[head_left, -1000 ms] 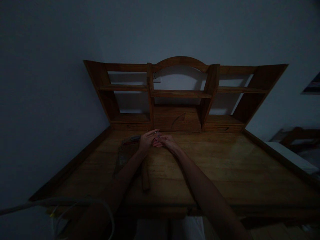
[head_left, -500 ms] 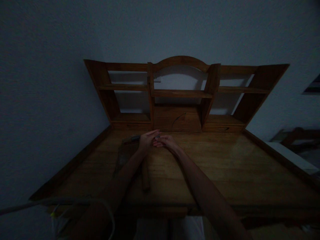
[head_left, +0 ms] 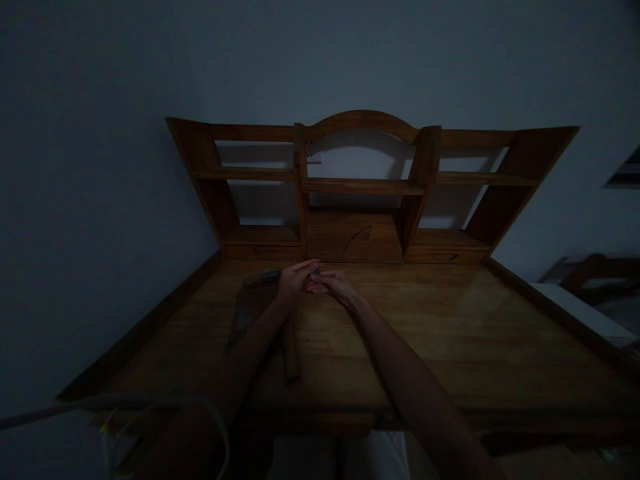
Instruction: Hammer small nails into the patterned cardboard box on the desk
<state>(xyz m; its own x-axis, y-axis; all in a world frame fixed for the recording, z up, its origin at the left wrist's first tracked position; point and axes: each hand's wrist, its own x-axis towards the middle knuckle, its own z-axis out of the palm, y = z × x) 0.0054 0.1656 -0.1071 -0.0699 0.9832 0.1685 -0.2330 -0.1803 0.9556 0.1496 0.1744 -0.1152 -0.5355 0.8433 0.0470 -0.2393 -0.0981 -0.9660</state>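
In the dim head view, my left hand (head_left: 294,279) and my right hand (head_left: 336,285) meet above the wooden desk (head_left: 440,320), near its back. Their fingertips are pressed together around something small and greyish (head_left: 315,272), too small and dark to name. Beside my left hand, a dark slim item (head_left: 271,275) lies on a dark, flat, see-through-looking piece (head_left: 245,310). A brown wooden bar or roll (head_left: 291,353) rests on the desk under and beside my left forearm.
A wooden shelf unit (head_left: 365,187) with an arched top stands along the desk's back edge. A pale cable (head_left: 165,400) curves across the lower left. At the right are a white surface (head_left: 583,310) and a wooden chair back (head_left: 600,267).
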